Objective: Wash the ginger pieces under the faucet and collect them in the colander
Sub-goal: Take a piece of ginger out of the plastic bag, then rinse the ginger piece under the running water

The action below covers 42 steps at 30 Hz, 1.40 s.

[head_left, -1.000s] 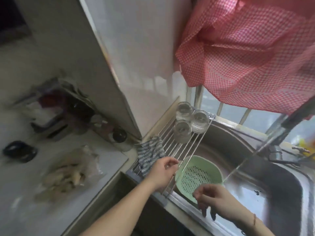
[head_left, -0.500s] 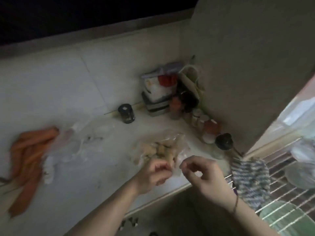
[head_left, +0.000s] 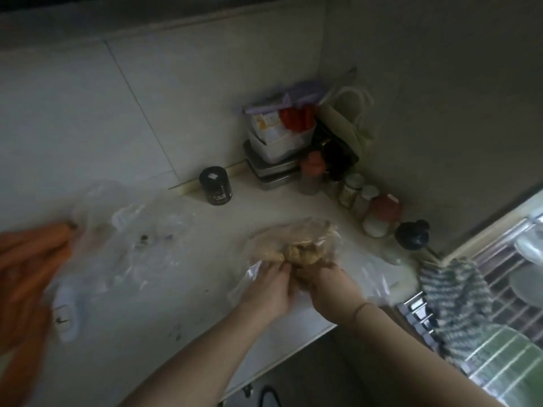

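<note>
A clear plastic bag [head_left: 296, 235] of tan ginger pieces [head_left: 302, 252] lies on the pale counter. My left hand [head_left: 271, 287] and my right hand [head_left: 330, 286] both reach into the bag's near opening, fingers closed among the ginger. The fingertips are hidden in the plastic and the ginger. At the lower right, part of the green colander [head_left: 505, 362] shows under the wires of a metal sink rack [head_left: 423, 315]. The faucet is out of view.
Carrots [head_left: 26, 268] and an empty clear bag [head_left: 126, 239] lie at the left. A black jar [head_left: 216, 186], stacked containers [head_left: 273, 148] and spice jars [head_left: 373, 210] crowd the back corner. A striped cloth [head_left: 458, 298] hangs on the rack.
The view swung from the sink to the counter. Both hands left the rack and colander, came to the ginger bag, and have gone from hovering at its opening to closing inside it.
</note>
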Each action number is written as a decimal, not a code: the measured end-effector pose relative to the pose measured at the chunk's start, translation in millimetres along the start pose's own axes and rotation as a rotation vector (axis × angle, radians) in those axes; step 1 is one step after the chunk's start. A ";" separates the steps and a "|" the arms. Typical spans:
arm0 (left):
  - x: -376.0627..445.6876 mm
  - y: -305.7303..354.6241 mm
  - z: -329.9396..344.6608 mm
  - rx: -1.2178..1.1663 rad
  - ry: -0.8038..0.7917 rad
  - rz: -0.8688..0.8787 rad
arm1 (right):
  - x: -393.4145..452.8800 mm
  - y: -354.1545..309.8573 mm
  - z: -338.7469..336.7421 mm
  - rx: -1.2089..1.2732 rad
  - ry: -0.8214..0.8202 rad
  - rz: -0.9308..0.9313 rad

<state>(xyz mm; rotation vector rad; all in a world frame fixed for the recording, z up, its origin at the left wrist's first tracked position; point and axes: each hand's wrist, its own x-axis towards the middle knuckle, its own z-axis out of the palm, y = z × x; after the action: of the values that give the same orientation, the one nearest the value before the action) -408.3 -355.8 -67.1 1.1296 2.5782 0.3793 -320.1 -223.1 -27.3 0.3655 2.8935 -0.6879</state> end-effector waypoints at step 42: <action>-33.8 471.3 125.4 -1.296 -0.566 0.121 | -383.9 233.5 -77.5 1.166 0.663 0.858</action>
<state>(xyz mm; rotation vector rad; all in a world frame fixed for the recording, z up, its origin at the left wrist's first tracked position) -25.7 -56.9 -9.5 0.6872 1.2691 1.2659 104.4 -62.6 17.4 2.0517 1.9293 -2.1895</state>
